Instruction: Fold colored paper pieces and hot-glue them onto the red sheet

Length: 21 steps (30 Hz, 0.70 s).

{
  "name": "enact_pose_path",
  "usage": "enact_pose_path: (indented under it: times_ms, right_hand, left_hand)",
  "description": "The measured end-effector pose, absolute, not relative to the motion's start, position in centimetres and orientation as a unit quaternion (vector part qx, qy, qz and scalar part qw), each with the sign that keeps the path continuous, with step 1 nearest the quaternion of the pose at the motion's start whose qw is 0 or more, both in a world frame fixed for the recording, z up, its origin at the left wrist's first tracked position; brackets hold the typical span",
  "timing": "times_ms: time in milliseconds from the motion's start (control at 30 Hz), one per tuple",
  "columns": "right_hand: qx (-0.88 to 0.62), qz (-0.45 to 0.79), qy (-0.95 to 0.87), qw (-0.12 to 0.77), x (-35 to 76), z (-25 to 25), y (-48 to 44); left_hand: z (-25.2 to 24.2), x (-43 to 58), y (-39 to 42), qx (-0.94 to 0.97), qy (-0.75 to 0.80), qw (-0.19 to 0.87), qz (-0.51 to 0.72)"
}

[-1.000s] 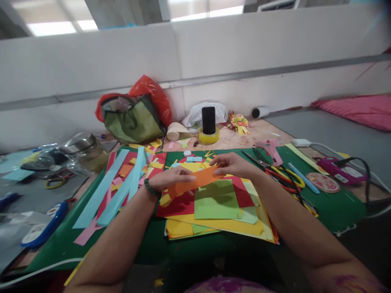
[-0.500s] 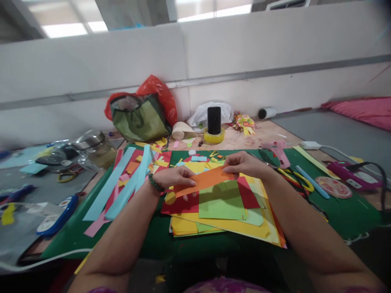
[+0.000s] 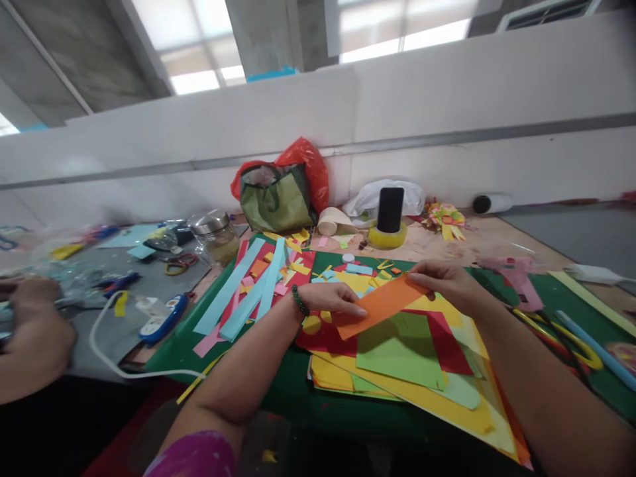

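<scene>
Holding an orange paper strip (image 3: 382,306) between both hands, the person pinches it at either end. The left hand (image 3: 330,299) closes thumb and fingers on the lower end, and the right hand (image 3: 444,281) grips the upper end. The strip slants upward from the left grip to the right one.

Head view. The strip hangs just above a stack of coloured sheets:
- Directly beneath the two grips lies a light green sheet (image 3: 400,348).
- A red sheet (image 3: 447,344) lies partly under it, below the right grip.
- Yellow sheets (image 3: 447,404) spread nearer the person than both grips.

The stack rests on a green cutting mat (image 3: 238,371). A beaded bracelet (image 3: 299,300) circles the wrist just behind the left grip.

Outward from the left grip, long light blue strips (image 3: 238,291) lie slantwise on the mat among small paper scraps. Beyond the grips — toward the white partition — a dark phone (image 3: 390,209) stands upright in a yellow tape roll (image 3: 386,236). A red plastic bag (image 3: 303,159) sits behind a green bag (image 3: 275,202). Outward from the right grip lie a pink glue gun (image 3: 517,278) and yellow-handled scissors (image 3: 571,334), both apart from the hand.

Far outward from the left grip, another person's hand (image 3: 34,331) rests at the frame edge — well clear of the strip.
</scene>
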State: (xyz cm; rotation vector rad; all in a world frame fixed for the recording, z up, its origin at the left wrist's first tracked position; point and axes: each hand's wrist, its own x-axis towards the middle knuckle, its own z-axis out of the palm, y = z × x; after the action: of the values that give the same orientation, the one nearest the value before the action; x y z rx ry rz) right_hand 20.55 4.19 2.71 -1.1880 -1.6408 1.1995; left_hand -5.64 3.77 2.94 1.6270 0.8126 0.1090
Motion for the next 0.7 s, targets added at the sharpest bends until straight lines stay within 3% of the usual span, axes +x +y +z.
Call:
enact_pose_path:
  times_ms: [300,700]
  right_hand:
    - [-0.480,0.454,-0.651,0.375,20.3,2.3,4.2]
    - [-0.483,0.472,-0.685,0.273,21.4,2.7,4.3]
  left_hand:
    - [2.1,-4.2,3.1,0.618,0.317,0.716,0.074]
    - [1.1,-4.1,3.4,0.592,0.333,0.729,0.087]
